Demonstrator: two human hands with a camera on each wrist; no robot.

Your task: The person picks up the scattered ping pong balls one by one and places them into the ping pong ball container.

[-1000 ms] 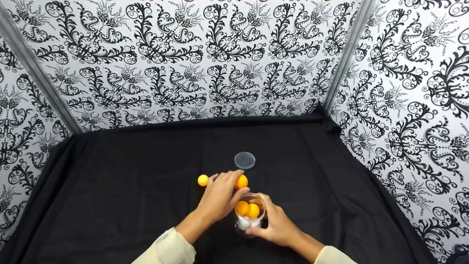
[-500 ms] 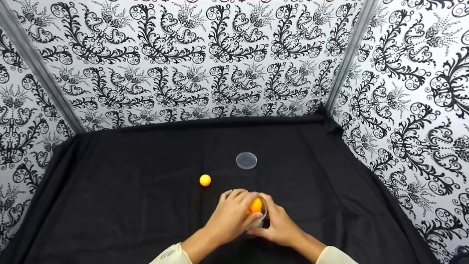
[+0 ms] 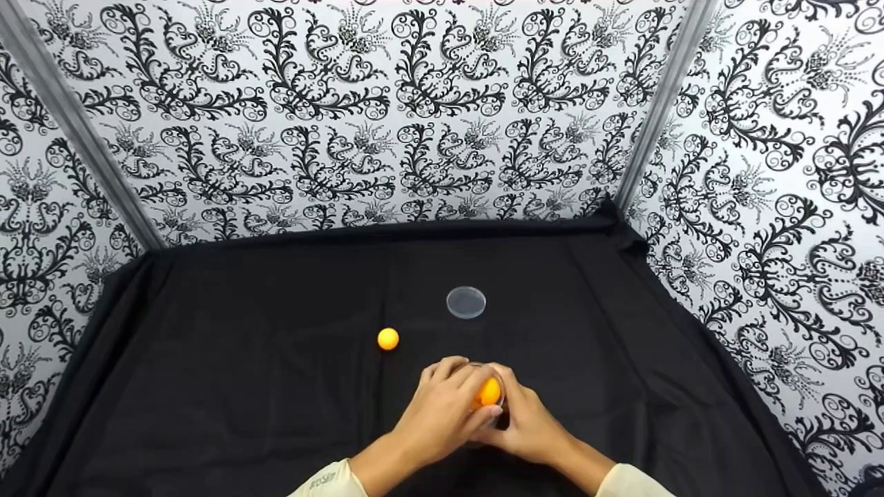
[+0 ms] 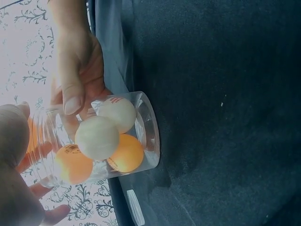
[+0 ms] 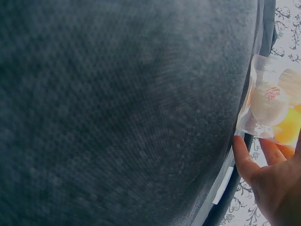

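A clear plastic jar [image 4: 149, 136] stands on the black cloth [image 3: 242, 386], and my right hand [image 3: 528, 424] grips its side. White and orange balls lie inside it; a white ball [image 4: 97, 137] and an orange ball [image 4: 126, 153] show through the wall. My left hand [image 3: 476, 402] is curled over the jar's mouth and pinches an orange ball [image 3: 489, 392] there. The right wrist view shows the jar [image 5: 268, 101] above my right hand's thumb [image 5: 242, 157]. Most of the jar is hidden by both hands in the head view.
One loose orange ball [image 3: 388, 339] lies on the cloth, left of and beyond my hands. The jar's clear round lid [image 3: 466, 302] lies flat further back. Patterned walls [image 3: 414, 103] close in the back and both sides.
My left hand picked up the orange ball that lay near the lid and brought it back to the jar's mouth. The right hand kept hold of the jar.
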